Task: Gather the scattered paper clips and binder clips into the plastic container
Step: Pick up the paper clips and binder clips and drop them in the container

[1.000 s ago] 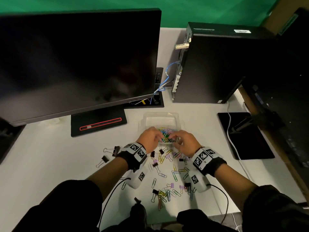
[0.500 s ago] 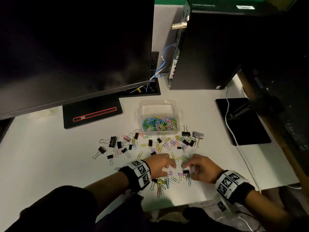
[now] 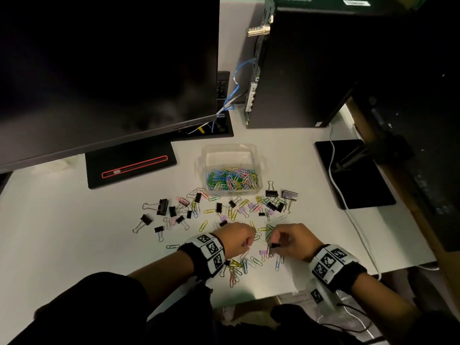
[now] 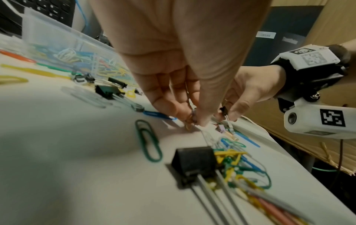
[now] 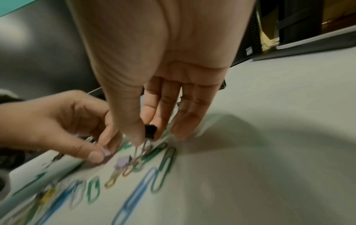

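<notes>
A clear plastic container (image 3: 230,147) with many coloured paper clips in it stands mid-table. Paper clips and binder clips (image 3: 219,207) lie scattered in front of it, down to the near edge. My left hand (image 3: 251,242) is over the near pile and pinches a small lilac binder clip (image 5: 106,152) between thumb and finger. Close beside it, my right hand (image 3: 272,243) pinches a small black binder clip (image 5: 150,130) just above the table. Another lilac binder clip (image 5: 122,161) lies between the hands. A larger black binder clip (image 4: 194,159) lies under my left wrist.
A big monitor (image 3: 104,70) and its stand (image 3: 129,165) fill the back left. A black computer tower (image 3: 303,66) stands at the back right, with a black pad (image 3: 356,178) and a white cable (image 3: 336,185) on the right. The table's front edge (image 3: 249,298) is close behind the hands.
Both hands have left the container and come back to the near pile. Since half a second ago they have closed their fingers on small binder clips.
</notes>
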`<state>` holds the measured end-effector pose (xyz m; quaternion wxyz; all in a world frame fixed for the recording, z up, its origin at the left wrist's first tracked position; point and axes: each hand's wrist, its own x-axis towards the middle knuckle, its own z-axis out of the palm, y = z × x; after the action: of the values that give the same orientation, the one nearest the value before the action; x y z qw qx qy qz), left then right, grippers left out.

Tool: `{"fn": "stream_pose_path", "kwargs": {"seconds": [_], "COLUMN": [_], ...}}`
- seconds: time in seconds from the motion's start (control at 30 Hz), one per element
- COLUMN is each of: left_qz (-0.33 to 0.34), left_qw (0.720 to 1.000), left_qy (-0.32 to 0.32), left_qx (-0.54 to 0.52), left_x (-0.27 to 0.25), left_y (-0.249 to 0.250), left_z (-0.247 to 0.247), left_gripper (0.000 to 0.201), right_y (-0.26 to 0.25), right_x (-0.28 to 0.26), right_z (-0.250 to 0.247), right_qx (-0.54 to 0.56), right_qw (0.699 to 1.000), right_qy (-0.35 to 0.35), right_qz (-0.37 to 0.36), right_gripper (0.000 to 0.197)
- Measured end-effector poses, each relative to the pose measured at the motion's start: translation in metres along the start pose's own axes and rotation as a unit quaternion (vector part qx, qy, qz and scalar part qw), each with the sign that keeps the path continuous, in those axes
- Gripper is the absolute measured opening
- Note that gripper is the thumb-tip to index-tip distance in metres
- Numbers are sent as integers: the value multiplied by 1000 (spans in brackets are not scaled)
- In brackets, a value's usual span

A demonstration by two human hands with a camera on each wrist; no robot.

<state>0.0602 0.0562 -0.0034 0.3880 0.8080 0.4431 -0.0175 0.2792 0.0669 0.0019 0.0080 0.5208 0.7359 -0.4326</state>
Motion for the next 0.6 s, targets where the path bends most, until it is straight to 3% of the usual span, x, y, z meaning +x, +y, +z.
{"fn": "stream_pose_path", "kwargs": {"seconds": [0.17,0.3,0.47,0.53,0.6], "left_qz": [-26,-49,-99,-124,-142], "left_qw": [997,992,988,986,984], "left_qy": [50,109,121,113,106], "left_qx": [-46,-29,0,16,23], "left_x": [-6,-20,-38,-42,-44], "left_y": [-10,-25,-48,-57,-62], "left_z": [-12,-27,-41,-44,-45], "left_gripper": [15,17,17,18,21], "right_y": [8,22,23,21,15], "right_x": [1,-2,-1,-1,-5], "right_z": [-26,-35,-29,-28,-24], "right_qx": [54,33,4,-40,-62], "right_qw": [992,989,983,986,993], "right_qy": [106,119,174,160,101], "right_qz": [40,79,59,21,-20], "right_gripper": [18,26,22,28,28]}}
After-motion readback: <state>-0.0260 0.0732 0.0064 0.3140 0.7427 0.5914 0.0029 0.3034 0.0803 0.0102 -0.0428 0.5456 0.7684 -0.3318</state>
